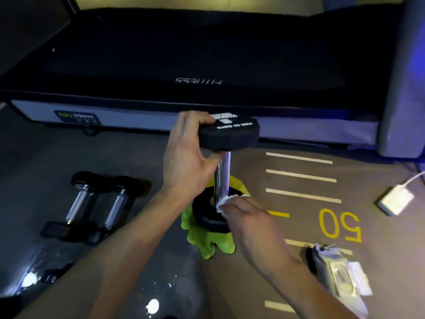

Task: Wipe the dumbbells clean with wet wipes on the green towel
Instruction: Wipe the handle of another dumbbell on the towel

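On the green towel a dumbbell stands on end. Around its top head curl the left hand's fingers, steadying it. Below, the right hand pinches a wet wipe against the base of the chrome handle. Heavy, rigid and likely slick when damp, it seems best held by the rubber head.

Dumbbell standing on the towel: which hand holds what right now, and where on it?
The left hand grips the upright dumbbell by its top head. The right hand presses a wet wipe against the bottom of the handle.
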Tool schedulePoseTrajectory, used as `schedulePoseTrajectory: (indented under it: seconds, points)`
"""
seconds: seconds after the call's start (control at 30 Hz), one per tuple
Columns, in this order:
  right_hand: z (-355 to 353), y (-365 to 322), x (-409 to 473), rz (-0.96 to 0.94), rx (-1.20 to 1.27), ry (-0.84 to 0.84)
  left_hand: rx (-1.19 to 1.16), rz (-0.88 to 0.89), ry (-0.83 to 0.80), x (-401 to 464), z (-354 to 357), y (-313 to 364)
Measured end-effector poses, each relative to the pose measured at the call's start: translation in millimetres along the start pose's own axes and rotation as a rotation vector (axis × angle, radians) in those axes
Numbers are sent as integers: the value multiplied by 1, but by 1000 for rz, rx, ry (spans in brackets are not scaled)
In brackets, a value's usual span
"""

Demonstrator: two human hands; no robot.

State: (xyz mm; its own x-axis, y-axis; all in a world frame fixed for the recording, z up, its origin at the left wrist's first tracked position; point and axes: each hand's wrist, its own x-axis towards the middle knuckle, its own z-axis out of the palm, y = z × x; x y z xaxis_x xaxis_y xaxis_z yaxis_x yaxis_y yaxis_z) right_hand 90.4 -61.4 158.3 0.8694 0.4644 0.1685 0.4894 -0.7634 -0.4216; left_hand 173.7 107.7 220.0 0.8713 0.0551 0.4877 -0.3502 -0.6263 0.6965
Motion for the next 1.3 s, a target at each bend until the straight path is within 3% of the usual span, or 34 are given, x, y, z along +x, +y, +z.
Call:
schedulePoseTrajectory:
  seconds: [0.13, 0.27, 0.43, 0.6, 0.77, 0.93, 1.1, 1.3]
  points:
    - [-10, 4, 3, -74, 57, -3, 49, -11, -34, 0, -1, 7]
    - [-4, -9, 16, -184, 107, -126, 96, 32, -29, -6, -4, 6]
    - [-19, -20, 24, -96, 58, -277, 152, 47, -80, -14, -26, 14]
    - [-39, -16, 11, -21, -81, -307, 105, -24, -58, -30, -40, 15]
    - [13, -52, 16, 108, -52, -316, 116, 0, -102, -38, -41, 24]
    - [7, -40, 2, 320, 384, -112, 224, -20, -145, -41, -47, 23]
    - [-23, -14, -8, 693, 573, 265, 235, -22, -230, -33, -50, 21]
    - [-26, 3, 4, 922, 673, 441, 126, -4, -350, -22, -61, 6]
